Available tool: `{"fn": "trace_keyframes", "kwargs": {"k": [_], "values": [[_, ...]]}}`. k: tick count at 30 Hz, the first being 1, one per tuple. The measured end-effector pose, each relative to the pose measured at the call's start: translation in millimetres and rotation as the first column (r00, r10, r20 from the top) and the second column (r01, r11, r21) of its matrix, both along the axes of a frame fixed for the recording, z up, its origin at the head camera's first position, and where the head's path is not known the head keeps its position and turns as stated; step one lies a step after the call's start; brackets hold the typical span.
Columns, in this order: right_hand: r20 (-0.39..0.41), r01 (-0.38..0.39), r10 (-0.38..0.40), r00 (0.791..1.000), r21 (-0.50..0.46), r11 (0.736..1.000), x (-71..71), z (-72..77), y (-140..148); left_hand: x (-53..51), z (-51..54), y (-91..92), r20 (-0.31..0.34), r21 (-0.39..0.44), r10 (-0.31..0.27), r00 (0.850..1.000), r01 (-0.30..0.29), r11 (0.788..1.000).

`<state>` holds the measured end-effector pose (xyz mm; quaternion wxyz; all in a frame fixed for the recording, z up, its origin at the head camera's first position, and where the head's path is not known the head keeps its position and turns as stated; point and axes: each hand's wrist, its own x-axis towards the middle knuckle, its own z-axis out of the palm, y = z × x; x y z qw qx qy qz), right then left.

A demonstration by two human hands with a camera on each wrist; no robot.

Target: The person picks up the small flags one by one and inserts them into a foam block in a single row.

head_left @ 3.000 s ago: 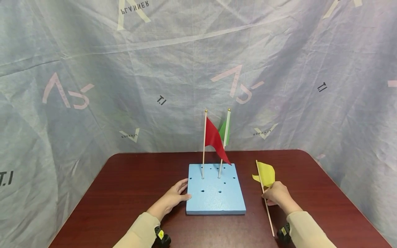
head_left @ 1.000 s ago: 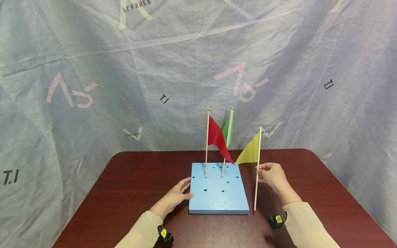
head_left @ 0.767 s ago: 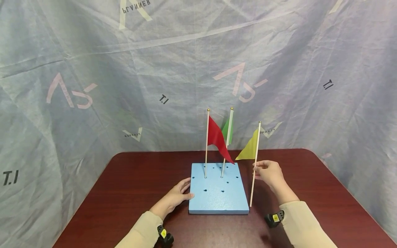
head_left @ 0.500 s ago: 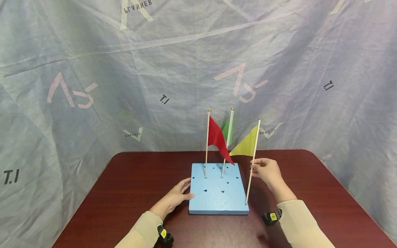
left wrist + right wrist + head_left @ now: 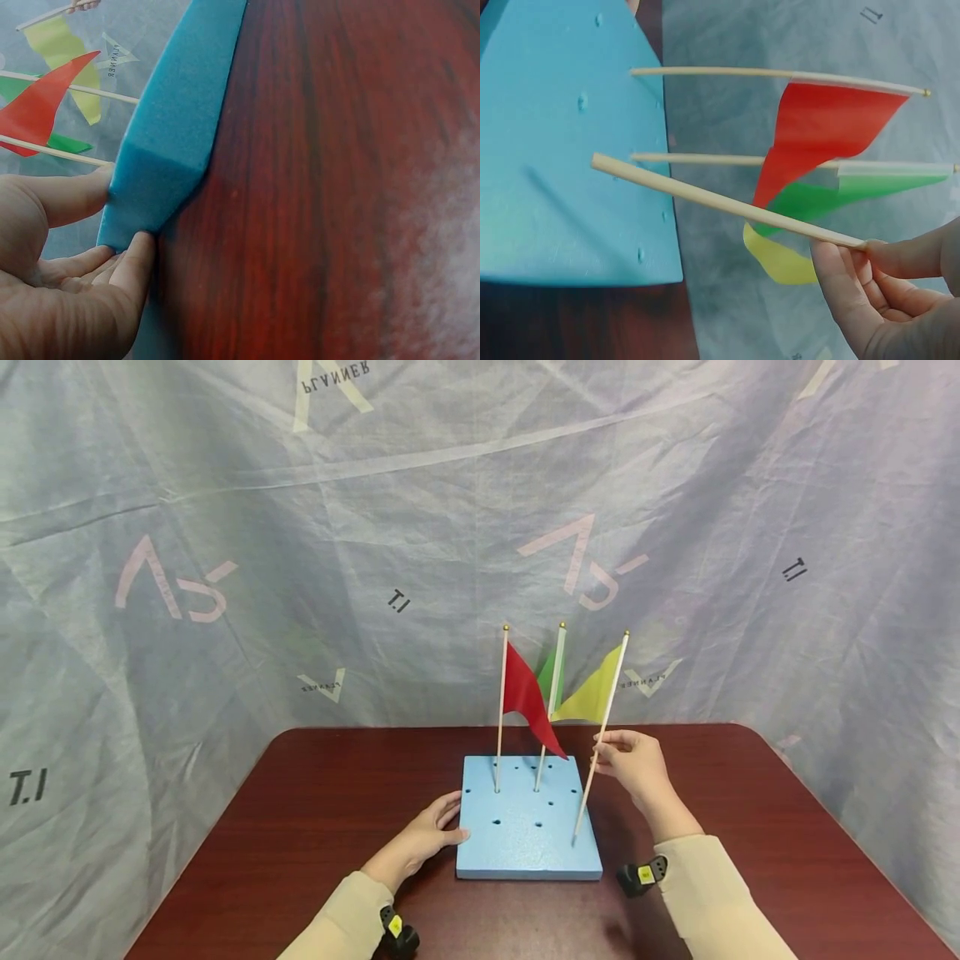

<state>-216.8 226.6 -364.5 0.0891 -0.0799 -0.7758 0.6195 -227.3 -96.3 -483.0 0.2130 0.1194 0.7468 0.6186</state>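
My right hand [image 5: 636, 766] pinches the thin wooden stick of a yellow flag [image 5: 592, 697] between thumb and fingertips. The stick leans to the right, its bare lower end [image 5: 600, 161] over a light blue board [image 5: 517, 853] with several holes; a shadow falls apart from that end in the right wrist view. At the board's left edge, my left hand [image 5: 423, 835] holds on, thumb [image 5: 82, 196] at the top face and fingers against the side. A red pennant [image 5: 521, 685] and a green flag [image 5: 546, 681] stand upright in holes, the red partly hiding the green's stick.
The board lies on a dark red-brown table [image 5: 337, 793]. Behind it hangs a grey printed cloth [image 5: 420, 527]. Black wrist cameras are strapped at the left sleeve [image 5: 337, 918] and the right sleeve [image 5: 720, 893].
My right hand has lifted the yellow flag from the table, raised it upright, and carried it left over the board, tilting it. The left hand stays at the board's edge.
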Motion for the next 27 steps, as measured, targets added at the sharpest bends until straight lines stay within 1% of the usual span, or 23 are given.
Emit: {"fn": "trace_keyframes", "kwargs": {"k": [4, 8, 17, 24, 27], "values": [[-0.016, -0.003, 0.003, 1.0, -0.022, 1.0, -3.5, 2.0, -8, 0.2, 0.1, 0.1, 0.007, -0.002, 0.009, 1.0, -0.009, 1.0], [-0.017, 0.0, 0.0, 1.0, -0.023, 1.0, -5.6, 5.1, -19, 0.0, -0.1, 0.3, 0.01, 0.003, 0.007, 1.0, -0.007, 1.0], [-0.03, -0.037, 0.037, 0.999, -0.024, 0.999, -9.4, 11.5, -45, -0.2, -0.4, 0.6, 0.003, 0.002, 0.01, 1.0, -0.01, 1.0], [-0.077, -0.084, 0.079, 0.994, -0.069, 0.994, -13.6, 5.8, -58, 1.6, 0.9, 0.7, -0.004, 0.001, 0.011, 1.0, -0.011, 1.0], [-0.102, -0.101, 0.094, 0.99, -0.069, 0.992, -15.8, 3.3, -62, 2.1, 0.8, 0.7, -0.003, 0.003, 0.015, 1.0, -0.015, 1.0]]}}
